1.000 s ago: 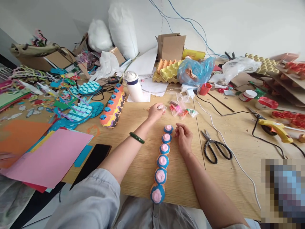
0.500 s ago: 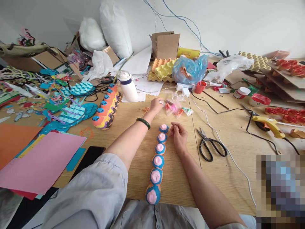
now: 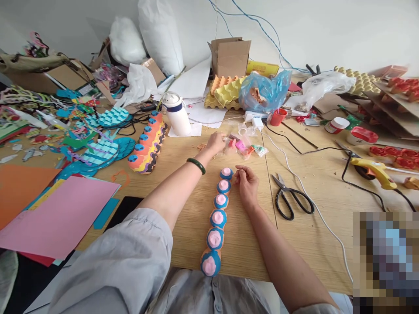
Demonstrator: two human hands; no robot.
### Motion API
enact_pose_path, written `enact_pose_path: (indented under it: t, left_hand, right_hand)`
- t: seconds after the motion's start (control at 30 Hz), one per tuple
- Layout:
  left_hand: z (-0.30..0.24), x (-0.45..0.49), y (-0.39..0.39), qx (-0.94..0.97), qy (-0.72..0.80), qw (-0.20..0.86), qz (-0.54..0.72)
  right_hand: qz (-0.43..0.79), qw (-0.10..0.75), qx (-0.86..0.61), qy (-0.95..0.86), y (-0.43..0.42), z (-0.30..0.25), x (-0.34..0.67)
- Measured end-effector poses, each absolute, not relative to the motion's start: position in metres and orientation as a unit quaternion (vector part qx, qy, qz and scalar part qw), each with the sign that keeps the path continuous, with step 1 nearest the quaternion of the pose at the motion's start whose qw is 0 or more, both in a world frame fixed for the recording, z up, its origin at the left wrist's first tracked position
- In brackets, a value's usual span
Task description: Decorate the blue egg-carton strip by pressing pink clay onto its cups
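My left hand point(image 3: 216, 143), with a green bangle point(image 3: 196, 166) on its wrist, reaches to small clear plastic bags point(image 3: 244, 147) holding pink, orange and green bits. Its fingers are pinched together at the bags' left edge; what they grip is too small to make out. Loosely curled, my right hand point(image 3: 248, 185) rests on the table beside the far end of an egg-carton strip point(image 3: 218, 218), with nothing visible in it. The strip lies lengthwise before me, its cups topped with blue and pale pink. Black-handled scissors point(image 3: 290, 196) lie half open right of my right hand.
A white bottle point(image 3: 176, 115) stands behind a painted egg-carton piece point(image 3: 149, 144). Coloured paper point(image 3: 62, 213) lies at left. A white cable point(image 3: 304, 192) and a yellow glue gun point(image 3: 373, 170) are at right. A red cup point(image 3: 278, 117) and blue bag point(image 3: 263, 93) stand farther back.
The view has shifted slightly. My left hand stays at the plastic bags, and the whitish bit seen at its fingertips shows less now. My right hand and the strip have not visibly moved.
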State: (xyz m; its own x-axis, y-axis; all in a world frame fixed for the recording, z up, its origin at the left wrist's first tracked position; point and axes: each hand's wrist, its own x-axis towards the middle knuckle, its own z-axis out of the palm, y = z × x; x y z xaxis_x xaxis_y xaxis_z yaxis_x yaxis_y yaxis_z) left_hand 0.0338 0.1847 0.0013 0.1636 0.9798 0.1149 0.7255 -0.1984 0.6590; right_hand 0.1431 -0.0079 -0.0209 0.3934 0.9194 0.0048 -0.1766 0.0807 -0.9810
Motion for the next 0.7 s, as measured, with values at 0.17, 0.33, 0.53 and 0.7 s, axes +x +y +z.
enact_pose_path:
  t: [0.17, 0.33, 0.53, 0.7]
  left_hand:
    - [0.012, 0.040, 0.164, 0.742, 0.582, 0.201, 0.265]
    - [0.012, 0.056, 0.146, 0.757, 0.582, 0.193, 0.227]
    - [0.008, 0.065, 0.143, 0.749, 0.579, 0.222, 0.235]
    - [0.019, 0.065, 0.142, 0.727, 0.573, 0.270, 0.265]
  right_hand:
    - [0.419, 0.637, -0.539, -0.360, -0.007, -0.023, 0.144]
    - [0.421, 0.638, -0.536, -0.358, -0.007, -0.024, 0.145]
    - [0.425, 0.634, -0.537, -0.359, -0.006, -0.024, 0.145]
    - [0.420, 0.644, -0.533, -0.355, -0.006, -0.025, 0.146]
